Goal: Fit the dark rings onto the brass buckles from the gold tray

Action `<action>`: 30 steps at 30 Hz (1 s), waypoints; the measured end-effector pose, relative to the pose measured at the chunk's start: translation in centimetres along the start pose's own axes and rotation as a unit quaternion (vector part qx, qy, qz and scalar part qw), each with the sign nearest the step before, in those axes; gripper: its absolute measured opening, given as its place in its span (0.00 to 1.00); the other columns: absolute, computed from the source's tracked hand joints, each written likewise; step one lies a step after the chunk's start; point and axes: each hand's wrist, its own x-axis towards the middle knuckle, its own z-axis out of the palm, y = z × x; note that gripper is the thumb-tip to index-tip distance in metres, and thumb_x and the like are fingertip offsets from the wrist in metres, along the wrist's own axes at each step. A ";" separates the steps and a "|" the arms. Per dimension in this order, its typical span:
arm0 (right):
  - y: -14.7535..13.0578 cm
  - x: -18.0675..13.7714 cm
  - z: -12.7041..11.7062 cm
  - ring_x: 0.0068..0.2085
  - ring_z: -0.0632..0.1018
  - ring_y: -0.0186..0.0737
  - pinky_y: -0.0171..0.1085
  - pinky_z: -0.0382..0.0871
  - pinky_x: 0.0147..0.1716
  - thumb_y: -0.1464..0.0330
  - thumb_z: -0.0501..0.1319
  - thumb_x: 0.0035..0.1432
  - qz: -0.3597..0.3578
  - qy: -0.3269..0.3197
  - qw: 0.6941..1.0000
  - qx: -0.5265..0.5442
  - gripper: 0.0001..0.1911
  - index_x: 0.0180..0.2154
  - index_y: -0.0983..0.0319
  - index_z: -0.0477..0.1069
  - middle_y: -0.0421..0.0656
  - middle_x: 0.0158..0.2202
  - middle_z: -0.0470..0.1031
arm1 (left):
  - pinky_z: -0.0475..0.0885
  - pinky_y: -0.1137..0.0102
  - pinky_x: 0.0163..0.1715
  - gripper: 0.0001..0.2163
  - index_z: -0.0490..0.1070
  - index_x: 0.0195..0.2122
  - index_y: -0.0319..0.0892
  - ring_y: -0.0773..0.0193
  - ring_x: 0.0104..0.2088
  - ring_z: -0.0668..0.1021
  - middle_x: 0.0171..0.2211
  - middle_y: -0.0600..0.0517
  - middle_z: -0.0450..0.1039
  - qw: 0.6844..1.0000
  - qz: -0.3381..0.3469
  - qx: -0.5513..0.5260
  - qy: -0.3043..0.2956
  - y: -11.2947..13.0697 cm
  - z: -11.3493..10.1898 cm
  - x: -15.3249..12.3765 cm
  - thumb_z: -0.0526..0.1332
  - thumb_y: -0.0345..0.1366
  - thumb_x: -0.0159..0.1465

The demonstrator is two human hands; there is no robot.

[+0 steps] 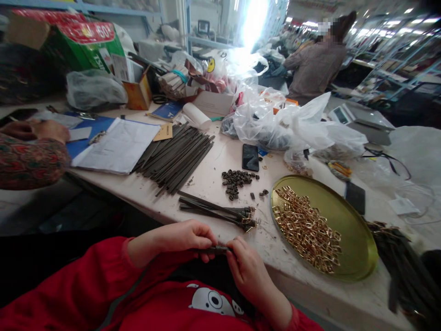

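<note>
My left hand [188, 239] and my right hand [246, 269] meet in front of my red top, below the table's front edge. Both pinch one dark narrow strap [215, 250], fingers closed on its ends. Just beyond them on the table lies a small bundle of dark straps with gold buckles [220, 212]. A round gold tray [358, 239] holding several gold buckles [308, 230] stands to the right of my hands. A pile of small dark loops [236, 178] sits behind the bundle.
A large heap of dark straps [177, 156] lies at the middle left beside papers [119, 147]. A black phone [250, 157] and plastic bags [285, 124] lie farther back. Another person's sleeve and hand [32, 151] rest at the left; someone else stands at the back right [315, 64].
</note>
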 end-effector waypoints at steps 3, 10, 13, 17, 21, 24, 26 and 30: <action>-0.2 -0.1 -0.1 0.30 0.68 0.38 0.35 0.62 0.28 0.71 0.45 0.61 -0.004 -0.005 1.000 0.030 0.09 0.31 0.60 0.61 0.42 0.28 0.64 | 0.68 0.74 0.30 0.11 0.70 0.32 0.38 0.69 0.26 0.74 0.27 0.53 0.74 0.997 -0.012 -0.066 -0.035 -0.2 0.0 0.1 0.61 0.40 0.52; -0.4 -0.2 0.2 0.29 0.68 0.38 0.35 0.61 0.27 0.72 0.46 0.61 -0.019 -0.005 0.999 0.030 0.09 0.30 0.60 0.61 0.41 0.27 0.66 | 0.64 0.78 0.20 0.03 0.68 0.27 0.39 0.70 0.21 0.72 0.20 0.57 0.71 0.996 0.007 0.068 0.061 -0.4 1.7 0.4 0.56 0.32 0.53; -0.3 -0.4 0.8 0.29 0.69 0.39 0.35 0.62 0.27 0.72 0.46 0.60 -0.023 -0.012 0.999 0.022 0.09 0.30 0.60 0.62 0.42 0.27 0.67 | 0.65 0.78 0.22 0.04 0.67 0.26 0.39 0.69 0.23 0.73 0.21 0.57 0.72 0.982 0.034 0.139 0.120 -1.1 2.3 0.9 0.55 0.32 0.54; -0.1 -0.5 1.3 0.29 0.69 0.38 0.35 0.62 0.27 0.71 0.45 0.61 -0.006 0.009 0.999 0.044 0.09 0.30 0.60 0.61 0.42 0.27 0.67 | 0.65 0.78 0.24 0.05 0.67 0.28 0.39 0.69 0.23 0.72 0.21 0.57 0.71 0.967 0.063 0.198 0.146 -1.3 2.4 1.2 0.53 0.33 0.56; 0.1 -0.2 1.1 0.28 0.69 0.38 0.35 0.62 0.26 0.70 0.45 0.61 0.012 0.027 0.999 0.033 0.10 0.29 0.59 0.60 0.41 0.26 0.66 | 0.64 0.78 0.23 0.08 0.68 0.27 0.39 0.69 0.24 0.72 0.22 0.56 0.71 0.957 0.063 0.243 0.149 -0.6 2.2 0.9 0.53 0.36 0.58; 0.1 -0.1 0.8 0.27 0.69 0.37 0.35 0.62 0.26 0.70 0.45 0.61 0.028 0.021 0.999 0.029 0.10 0.28 0.59 0.60 0.41 0.26 0.66 | 0.66 0.77 0.23 0.09 0.68 0.28 0.39 0.69 0.23 0.73 0.22 0.55 0.71 0.974 0.039 0.184 0.125 -0.4 2.4 0.7 0.51 0.37 0.59; -0.1 -0.1 0.7 0.27 0.69 0.38 0.35 0.61 0.25 0.70 0.45 0.61 0.029 0.014 0.999 0.023 0.10 0.28 0.59 0.60 0.41 0.25 0.67 | 0.66 0.77 0.23 0.09 0.67 0.28 0.39 0.69 0.22 0.73 0.22 0.55 0.70 0.981 0.027 0.154 0.118 -0.5 2.7 0.8 0.52 0.37 0.58; -0.6 -0.1 0.8 0.26 0.69 0.38 0.35 0.61 0.24 0.70 0.45 0.61 0.008 0.014 1.000 -0.001 0.11 0.27 0.59 0.59 0.41 0.24 0.67 | 0.65 0.77 0.21 0.12 0.67 0.25 0.39 0.69 0.21 0.72 0.19 0.56 0.69 0.968 0.030 0.201 0.147 -0.5 3.1 0.8 0.53 0.41 0.58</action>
